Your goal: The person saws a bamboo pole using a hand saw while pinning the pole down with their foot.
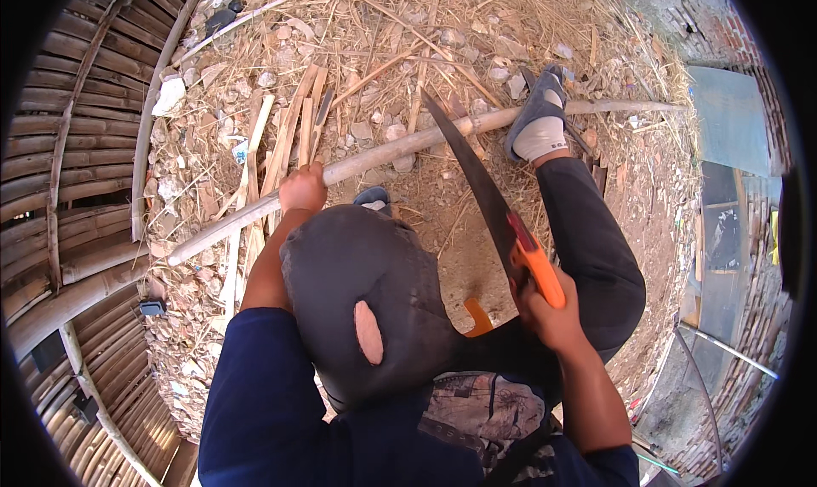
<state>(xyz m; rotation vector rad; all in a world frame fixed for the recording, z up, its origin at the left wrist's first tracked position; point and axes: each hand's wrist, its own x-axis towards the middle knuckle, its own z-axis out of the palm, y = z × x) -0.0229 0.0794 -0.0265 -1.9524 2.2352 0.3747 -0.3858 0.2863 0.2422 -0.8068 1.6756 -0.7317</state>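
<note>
Ground (464,223) strewn with straw, stones and wood scraps stretches beneath a person in dark trousers and a navy top, between a slatted wall (94,159) along its left edge and blue-grey panels (728,117) along its right. A long pale pole (387,152), thicker than the scraps around it, lies across the ground on a slant, one end near the left edge, its slimmer end reaching the right edge. The person's bent left knee, bare through a hole in the cloth, rises on the near side of the pole. A handsaw (489,202) with a dark blade and an orange handle crosses above the pole's middle stretch, tip pointing toward the far edge; whether its teeth touch the wood cannot be told. Split wood strips (289,125) lie in a bundle just beyond and under the pole's left part. The right foot (539,117), in a dark sandal and pale sock, covers part of the pole toward its slimmer end. The left hand (304,188) clasps the pole, fingers curled together over it. The right hand (547,306) grasps the saw's handle, its fingers wrapped around the grip and partly hidden. An orange curved piece (478,318) shows beside the thigh.
</note>
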